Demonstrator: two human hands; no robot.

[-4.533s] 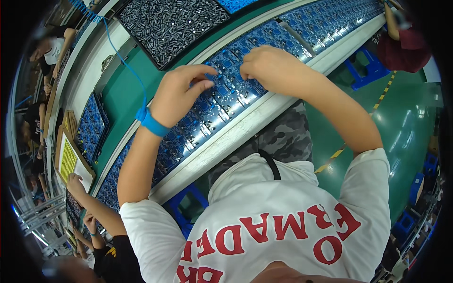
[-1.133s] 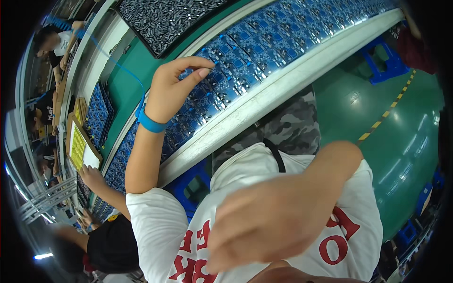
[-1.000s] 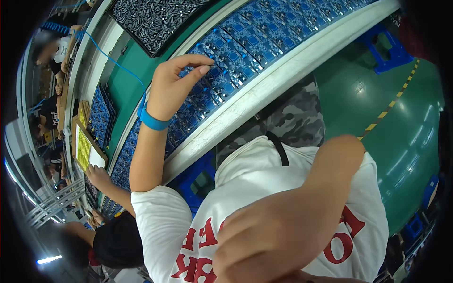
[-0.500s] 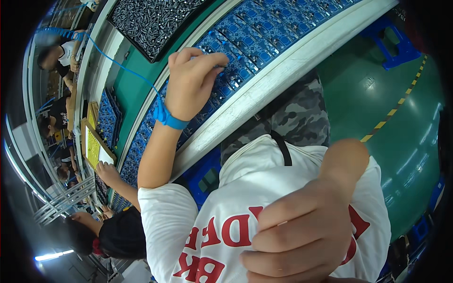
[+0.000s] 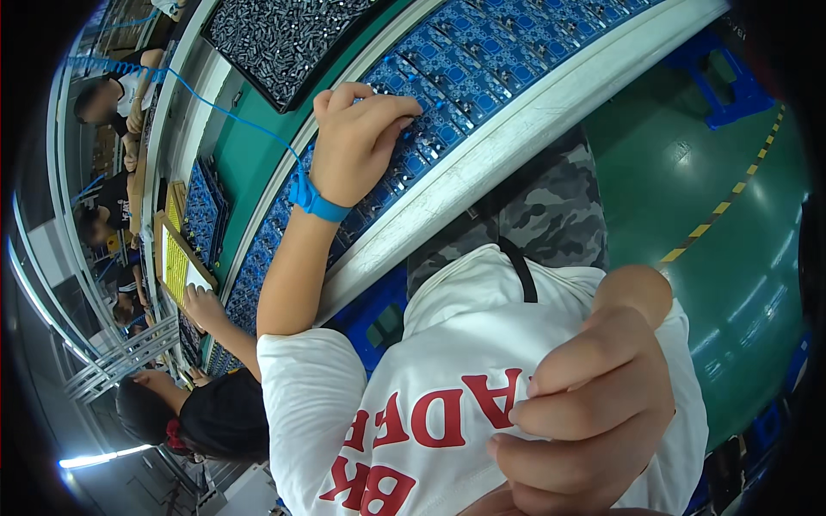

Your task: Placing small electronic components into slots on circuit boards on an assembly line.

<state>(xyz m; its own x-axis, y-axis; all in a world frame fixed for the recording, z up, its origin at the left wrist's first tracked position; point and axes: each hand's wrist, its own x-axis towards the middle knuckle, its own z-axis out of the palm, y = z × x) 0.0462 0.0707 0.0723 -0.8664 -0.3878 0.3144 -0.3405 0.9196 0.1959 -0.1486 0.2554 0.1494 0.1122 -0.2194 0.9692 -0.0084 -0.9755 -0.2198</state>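
Observation:
My left hand (image 5: pixel 354 150), with a blue wrist strap (image 5: pixel 318 205) on it, is over a long row of blue circuit boards (image 5: pixel 486 56). Its thumb and forefinger are pinched together at the boards; anything between them is too small or hidden to name. Small blue and metal parts stand on the boards around the fingertips. Close to the camera, in front of my white shirt (image 5: pixel 447 344), my right hand (image 5: pixel 594 400) is raised with its fingers curled in. Whatever it may hold is hidden by those fingers.
A black tray (image 5: pixel 286 103) full of small dark cylindrical parts (image 5: pixel 288 39) lies beyond the boards. A blue cord (image 5: pixel 232 116) runs to the strap. The pale bench edge (image 5: pixel 516 116) borders my lap. A co-worker's hand (image 5: pixel 204 307) touches a yellow-and-white framed panel (image 5: pixel 179 262). Blue stool (image 5: pixel 727 86) at right.
My right hand has shifted a little to the right, and its fingers have turned and curled more. My left hand stays pinched at nearly the same spot on the boards.

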